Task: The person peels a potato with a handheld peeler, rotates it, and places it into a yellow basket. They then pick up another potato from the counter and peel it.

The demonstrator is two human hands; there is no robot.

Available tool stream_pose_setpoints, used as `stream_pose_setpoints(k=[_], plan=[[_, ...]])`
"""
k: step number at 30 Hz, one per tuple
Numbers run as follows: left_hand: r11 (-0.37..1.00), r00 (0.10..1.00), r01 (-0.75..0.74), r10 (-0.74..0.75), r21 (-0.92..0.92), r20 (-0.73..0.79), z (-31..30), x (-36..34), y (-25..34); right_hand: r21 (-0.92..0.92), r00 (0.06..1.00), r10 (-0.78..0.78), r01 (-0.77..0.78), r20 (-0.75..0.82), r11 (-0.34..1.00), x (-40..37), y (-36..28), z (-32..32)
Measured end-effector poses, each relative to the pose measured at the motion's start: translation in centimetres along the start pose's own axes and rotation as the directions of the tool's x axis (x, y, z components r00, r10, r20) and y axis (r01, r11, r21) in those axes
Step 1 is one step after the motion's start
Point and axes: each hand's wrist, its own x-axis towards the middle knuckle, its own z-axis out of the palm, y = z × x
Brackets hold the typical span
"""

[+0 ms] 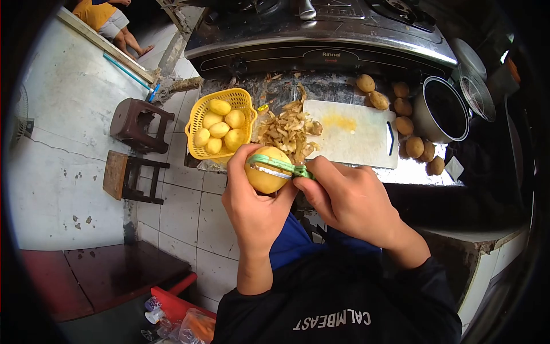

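Observation:
My left hand (252, 209) is wrapped round a peeled-looking yellow potato (264, 180), held up in front of the counter. In my right hand (349, 198) is the handle of a green peeler (274, 163), its metal blade lying across the potato. Behind them a heap of peelings (286, 132) lies between a yellow basket (192, 127) and a white cutting board (358, 135). Several peeled potatoes (219, 129) fill the basket. Several unpeeled potatoes (403, 125) lie along the board's right side and far edge.
A black stove (326, 56) spans the back. At the right stand a metal pot (441, 109) and a wire strainer (476, 94). Two stools (129, 125) are on the tiled floor at the left. A seated person's legs (123, 31) show at the top left.

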Motion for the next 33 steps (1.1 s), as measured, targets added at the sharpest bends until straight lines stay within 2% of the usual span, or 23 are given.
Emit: stream_pose_setpoints(k=[4, 6, 9, 13, 15, 23, 25, 26, 28, 29, 30, 32, 33], plan=[[0.999, 0.999, -0.052, 0.053, 0.010, -0.011, 0.6, -0.3, -0.2, 0.042, 1.000, 0.020, -0.019, -0.020, 0.999, 0.2, 0.2, 0.4], [0.999, 1.000, -0.027, 0.027, -0.028, 0.009, 0.5, -0.3, -0.3, 0.054, 1.000, 0.011, -0.011, -0.010, 0.998, 0.2, 0.2, 0.2], [0.978, 0.996, 0.041, -0.057, -0.205, -0.073, 0.6, -0.4, -0.3, 0.024, 0.999, 0.022, -0.022, 0.031, 0.999, -0.5, 0.2, 0.1], [0.997, 0.998, -0.055, 0.053, -0.061, -0.033, 0.8, -0.5, -0.2, 0.057, 0.999, 0.051, -0.051, -0.010, 0.997, -0.2, 0.6, 0.2], [0.977, 0.998, -0.008, -0.005, -0.213, -0.061, 1.0, -0.8, -0.1, 0.068, 0.999, 0.028, -0.026, -0.028, 0.997, -0.1, 0.5, 0.2], [0.966, 1.000, -0.023, 0.021, -0.259, -0.010, 0.9, -1.1, -0.8, 0.113, 0.999, 0.038, -0.035, -0.024, 0.993, -0.1, 0.8, -0.1], [0.914, 0.996, 0.057, -0.077, -0.403, -0.034, 0.7, -0.7, -0.7, 0.100, 1.000, 0.026, -0.025, -0.009, 0.995, -0.1, 0.8, -0.2], [0.913, 0.997, 0.051, -0.073, -0.404, -0.039, 0.7, -0.6, -0.6, 0.090, 0.999, 0.048, -0.050, 0.020, 0.995, -0.3, 0.9, -0.2], [0.968, 0.999, 0.010, 0.002, -0.252, 0.045, 0.3, -0.8, -0.5, 0.088, 0.997, 0.064, -0.068, 0.047, 0.994, -0.1, 1.2, 0.0], [0.968, 0.990, -0.050, 0.080, -0.248, 0.113, 0.2, -1.0, -0.7, 0.126, 0.998, 0.057, -0.060, 0.027, 0.990, 0.1, 1.4, 0.1], [0.961, 0.992, -0.054, 0.083, -0.270, 0.094, 0.4, -1.2, -0.5, 0.162, 0.999, 0.052, -0.052, 0.005, 0.985, 0.2, 1.6, 0.2], [0.941, 0.995, 0.041, -0.009, -0.336, 0.095, 0.3, -0.8, -0.2, 0.201, 0.998, 0.053, -0.055, 0.019, 0.978, 0.0, 1.6, 0.1], [0.942, 0.996, 0.035, -0.006, -0.333, 0.089, 0.2, -0.5, -0.4, 0.226, 0.994, 0.100, -0.107, 0.045, 0.968, -0.2, 1.6, 0.0]])
